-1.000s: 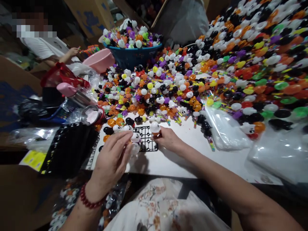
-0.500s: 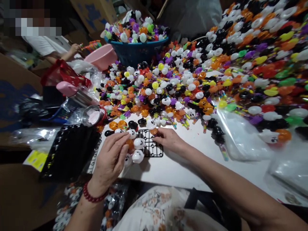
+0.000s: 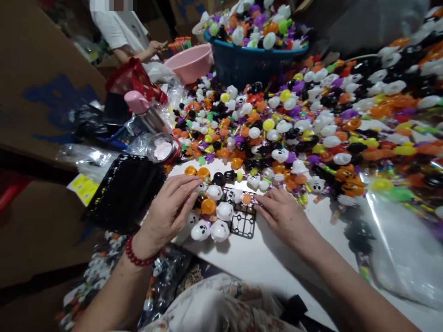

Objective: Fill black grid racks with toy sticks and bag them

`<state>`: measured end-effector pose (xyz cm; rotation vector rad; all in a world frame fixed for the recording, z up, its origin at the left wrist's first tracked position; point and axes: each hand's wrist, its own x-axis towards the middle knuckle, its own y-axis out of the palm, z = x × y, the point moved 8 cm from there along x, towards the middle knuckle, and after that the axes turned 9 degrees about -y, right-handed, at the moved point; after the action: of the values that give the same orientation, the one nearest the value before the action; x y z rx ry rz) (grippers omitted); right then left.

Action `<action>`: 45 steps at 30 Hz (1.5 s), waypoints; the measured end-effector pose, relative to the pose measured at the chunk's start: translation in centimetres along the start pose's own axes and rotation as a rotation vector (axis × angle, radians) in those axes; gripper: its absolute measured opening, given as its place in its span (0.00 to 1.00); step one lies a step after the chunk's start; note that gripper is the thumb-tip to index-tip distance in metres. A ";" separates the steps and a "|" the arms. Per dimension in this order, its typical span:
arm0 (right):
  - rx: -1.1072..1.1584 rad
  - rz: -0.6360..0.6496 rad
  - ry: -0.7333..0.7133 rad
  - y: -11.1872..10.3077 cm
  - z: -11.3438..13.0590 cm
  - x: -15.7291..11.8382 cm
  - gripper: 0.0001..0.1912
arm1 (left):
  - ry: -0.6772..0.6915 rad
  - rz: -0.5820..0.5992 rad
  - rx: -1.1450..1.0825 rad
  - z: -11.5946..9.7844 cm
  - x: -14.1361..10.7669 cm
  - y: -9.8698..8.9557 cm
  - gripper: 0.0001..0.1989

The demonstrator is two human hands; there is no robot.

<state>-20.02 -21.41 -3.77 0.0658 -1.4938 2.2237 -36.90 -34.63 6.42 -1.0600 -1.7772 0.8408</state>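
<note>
White tabletop (image 3: 263, 263), heaped with small coloured toys (image 3: 277, 124), two bare hands over its near part.

Nearest, at bottom centre, spreads a floral garment (image 3: 207, 306). Left of centre, the left hand (image 3: 173, 207) (dark red beads (image 3: 138, 253) round its wrist) arches at a cluster of white and orange heads (image 3: 208, 207), fingers close together; whether they grip anything, I cannot tell. Near mid-frame, the right hand (image 3: 285, 210) has thumb and forefinger clamped at the orange end of a white-faced toy (image 3: 235, 196), which is over a black grid (image 3: 243, 219). Farther back, a blue basket (image 3: 256, 57) brims with toys at upper centre, a pink basin (image 3: 192, 64) left of it, and a person in white (image 3: 119, 30) at upper left.
</note>
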 end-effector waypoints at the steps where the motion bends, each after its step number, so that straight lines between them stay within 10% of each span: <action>1: -0.017 0.011 -0.018 -0.2 0.2 0.5 0.11 | 0.010 0.020 -0.027 0.0 0.1 0.2 0.19; 9: 0.095 0.174 -0.034 -0.3 2.3 4.9 0.06 | 0.092 0.189 -0.184 -0.3 0.4 1.5 0.22; 27: 0.627 -0.025 0.012 1.3 4.2 5.2 0.12 | -0.037 0.131 -0.192 2.2 0.9 -1.1 0.21; 35: 0.578 -0.082 0.003 2.3 4.3 5.2 0.12 | 0.203 0.408 0.070 -2.0 -0.4 3.4 0.27; 41: 0.589 -0.102 0.112 3.1 3.6 4.6 0.10 | 0.310 0.312 0.056 -0.6 -0.2 5.6 0.25; 45: 0.336 -0.177 0.108 0.0 2.9 0.1 0.11 | 0.390 0.246 0.040 -0.3 0.4 6.3 0.23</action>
<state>-20.74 -23.91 -2.57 0.1732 -1.0065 2.2697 -34.79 -31.63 1.23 -1.3328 -1.3179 0.7499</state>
